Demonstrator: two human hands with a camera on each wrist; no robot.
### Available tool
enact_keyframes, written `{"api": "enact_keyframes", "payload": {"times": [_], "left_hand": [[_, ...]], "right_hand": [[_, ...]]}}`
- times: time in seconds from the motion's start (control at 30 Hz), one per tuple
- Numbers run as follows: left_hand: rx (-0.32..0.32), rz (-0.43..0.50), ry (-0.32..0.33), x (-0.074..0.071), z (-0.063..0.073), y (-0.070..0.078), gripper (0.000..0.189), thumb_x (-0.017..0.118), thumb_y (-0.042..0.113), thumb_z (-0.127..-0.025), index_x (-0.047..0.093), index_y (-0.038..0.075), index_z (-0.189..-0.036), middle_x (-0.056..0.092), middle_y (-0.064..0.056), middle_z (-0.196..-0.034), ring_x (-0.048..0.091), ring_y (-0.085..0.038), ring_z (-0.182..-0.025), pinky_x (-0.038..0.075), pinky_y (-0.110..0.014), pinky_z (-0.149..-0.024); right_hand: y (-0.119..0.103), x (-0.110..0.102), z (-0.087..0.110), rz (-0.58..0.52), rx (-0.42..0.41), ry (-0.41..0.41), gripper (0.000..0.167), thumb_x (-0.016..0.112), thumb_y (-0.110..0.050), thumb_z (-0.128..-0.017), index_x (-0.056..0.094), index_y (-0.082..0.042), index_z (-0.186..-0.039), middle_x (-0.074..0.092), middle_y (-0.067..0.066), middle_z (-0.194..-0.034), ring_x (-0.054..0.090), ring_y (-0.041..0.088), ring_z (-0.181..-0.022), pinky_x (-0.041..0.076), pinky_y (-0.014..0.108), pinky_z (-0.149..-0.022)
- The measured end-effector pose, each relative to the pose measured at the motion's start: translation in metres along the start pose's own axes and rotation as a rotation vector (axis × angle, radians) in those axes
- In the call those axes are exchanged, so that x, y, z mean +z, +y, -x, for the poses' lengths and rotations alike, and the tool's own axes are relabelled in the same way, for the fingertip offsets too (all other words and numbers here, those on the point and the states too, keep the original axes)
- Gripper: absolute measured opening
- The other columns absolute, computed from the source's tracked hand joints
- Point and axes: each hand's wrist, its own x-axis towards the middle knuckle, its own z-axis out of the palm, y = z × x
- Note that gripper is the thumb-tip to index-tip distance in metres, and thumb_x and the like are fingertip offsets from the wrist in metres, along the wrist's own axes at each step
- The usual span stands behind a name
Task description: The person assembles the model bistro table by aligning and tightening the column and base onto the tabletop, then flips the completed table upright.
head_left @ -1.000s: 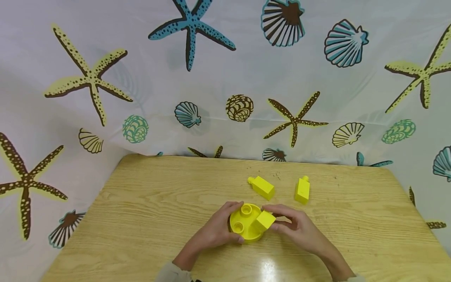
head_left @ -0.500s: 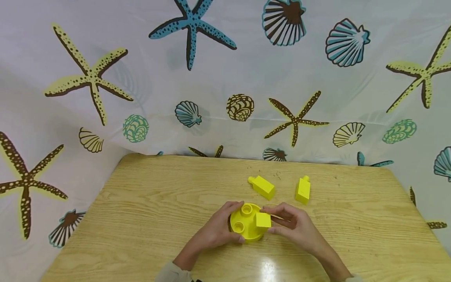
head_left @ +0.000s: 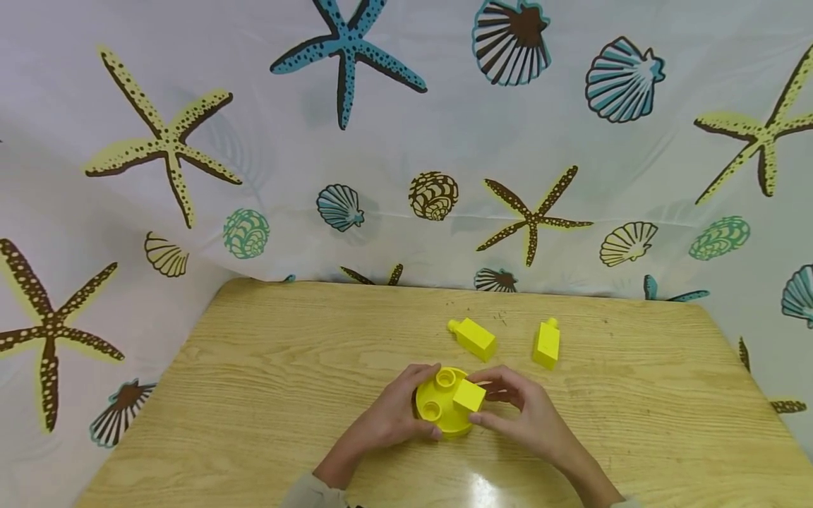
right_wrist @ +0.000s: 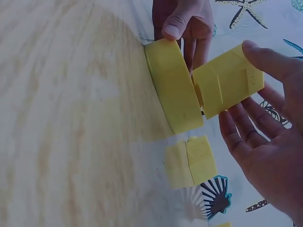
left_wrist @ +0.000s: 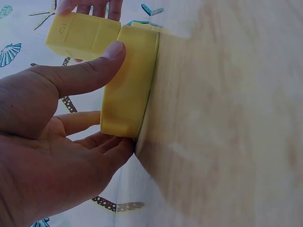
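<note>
A round yellow disc-shaped base (head_left: 449, 422) with raised ring sockets on its top sits on the wooden table. My left hand (head_left: 392, 415) grips it from the left side, thumb in front and fingers behind. On the disc's right part stands a yellow rectangular block (head_left: 469, 396), which my right hand (head_left: 532, 416) pinches between thumb and fingers. In the right wrist view this block (right_wrist: 229, 80) leans a little, and its narrower end meets the disc's top; a small dark gap shows there. How deep that end goes in is hidden.
Two more yellow blocks with round knobs lie behind the hands: one block (head_left: 475, 339) straight beyond the disc, another block (head_left: 547, 343) farther right. A white cloth (head_left: 394, 155) printed with starfish and shells hangs behind the table (head_left: 286, 353).
My right hand has turned the block on the disc and shifted slightly left with it. My left hand keeps its grip on the base. The two loose blocks have stayed put.
</note>
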Motion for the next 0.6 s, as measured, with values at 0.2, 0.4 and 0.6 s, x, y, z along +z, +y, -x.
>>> {"api": "enact_keyframes", "payload": {"times": [0.2, 0.4, 0.6], "left_hand": [[-0.001, -0.009, -0.002, -0.001, 0.001, 0.001, 0.096, 0.091, 0.014, -0.078, 0.037, -0.006, -0.154, 0.045, -0.021, -0.148, 0.046, -0.039, -0.136, 0.036, -0.057, -0.116], [-0.013, -0.018, -0.009, -0.001, 0.0, 0.002, 0.094, 0.091, 0.013, -0.079, 0.037, -0.005, -0.155, 0.044, -0.02, -0.148, 0.046, -0.037, -0.136, 0.035, -0.055, -0.117], [-0.017, -0.036, -0.001, 0.0, 0.001, 0.002, 0.095, 0.092, 0.016, -0.078, 0.038, -0.005, -0.154, 0.045, -0.019, -0.147, 0.047, -0.036, -0.135, 0.036, -0.056, -0.116]], "right_hand": [[-0.001, -0.001, -0.002, 0.073, -0.006, -0.056, 0.046, 0.081, -0.017, -0.091, 0.067, -0.013, -0.135, 0.066, 0.001, -0.136, 0.063, 0.019, -0.12, 0.057, 0.044, -0.095], [-0.005, -0.004, -0.008, 0.052, 0.034, -0.072, 0.047, 0.085, -0.019, -0.085, 0.069, -0.013, -0.129, 0.068, 0.004, -0.13, 0.065, 0.02, -0.112, 0.059, 0.038, -0.092], [-0.007, -0.009, -0.014, 0.002, 0.03, -0.128, 0.045, 0.085, -0.012, -0.084, 0.069, -0.007, -0.126, 0.068, 0.005, -0.124, 0.064, 0.024, -0.117, 0.059, 0.038, -0.092]]}}
